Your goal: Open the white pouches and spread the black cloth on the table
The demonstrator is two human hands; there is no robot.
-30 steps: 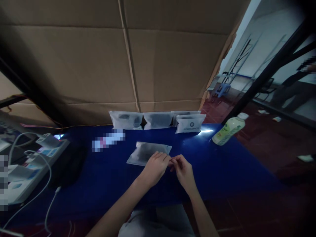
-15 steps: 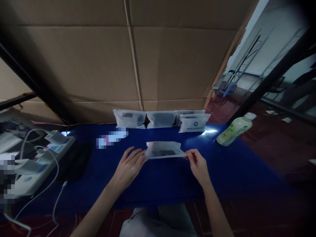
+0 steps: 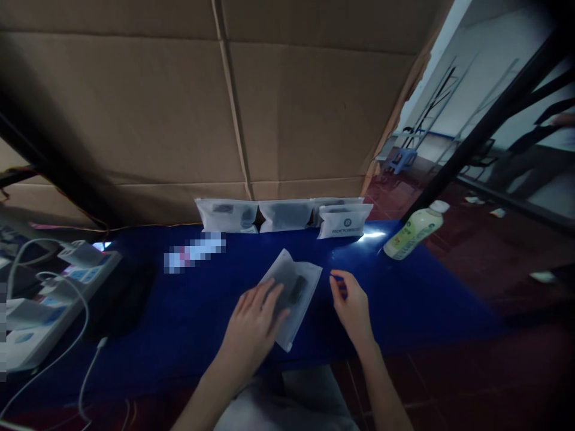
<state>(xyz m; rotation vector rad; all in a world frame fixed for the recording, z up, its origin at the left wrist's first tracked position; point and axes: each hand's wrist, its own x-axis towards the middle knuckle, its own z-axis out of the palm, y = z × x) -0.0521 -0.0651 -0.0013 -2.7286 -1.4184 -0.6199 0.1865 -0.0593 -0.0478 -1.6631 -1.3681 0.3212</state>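
A frosted zip pouch (image 3: 302, 299) lies slantwise on the blue tabletop, with a dark item showing faintly through it. My left hand (image 3: 254, 314) rests on the pouch's left part with its fingers spread over the surface. To the right of the pouch, apart from it, is my right hand (image 3: 353, 302). Its fingers are loosely bent, thumb and forefinger tips close together with a small gap, and nothing shows between them.
Along the back stand several similar frosted pouches (image 3: 286, 215), including one with printed lettering (image 3: 345, 221). A drink bottle (image 3: 415, 230) leans at the right. On the left are a power strip (image 3: 58, 311) with cables, a dark pouch-like item (image 3: 121, 299) and a blurred-out object (image 3: 195, 252).
The pouch has turned from lying level between both hands to slantwise. My right hand has let go of its end; my left hand has shifted from the left end onto its surface.
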